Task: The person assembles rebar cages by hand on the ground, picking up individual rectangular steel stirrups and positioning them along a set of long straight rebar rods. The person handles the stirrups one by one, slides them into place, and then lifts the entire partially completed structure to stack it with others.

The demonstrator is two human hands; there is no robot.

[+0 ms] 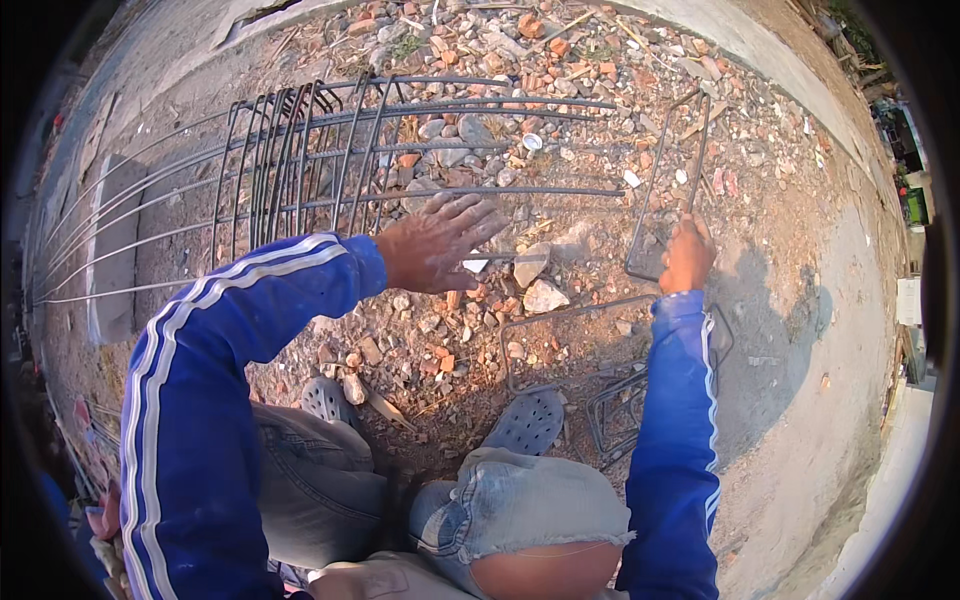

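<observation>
My right hand [687, 255] is closed around a lower corner of a bent steel stirrup [700, 150], a long, narrow rectangle held up to the right of the bar ends. My left hand [445, 240] is open, fingers spread, just over or beside the nearest long steel bar [560, 191]; whether it touches the bar I cannot tell. Several ribbed bars run from far left toward the middle. A bunch of rectangular stirrups [285, 150] hangs around them on the left, some close together and others spaced out.
More loose stirrups [612, 415] lie on the ground beside my right forearm. Broken brick and stones [545, 296] cover the ground around the bars. A pale concrete block [115, 250] lies under the bars' left part. A small white round object [532, 142] sits among the bars.
</observation>
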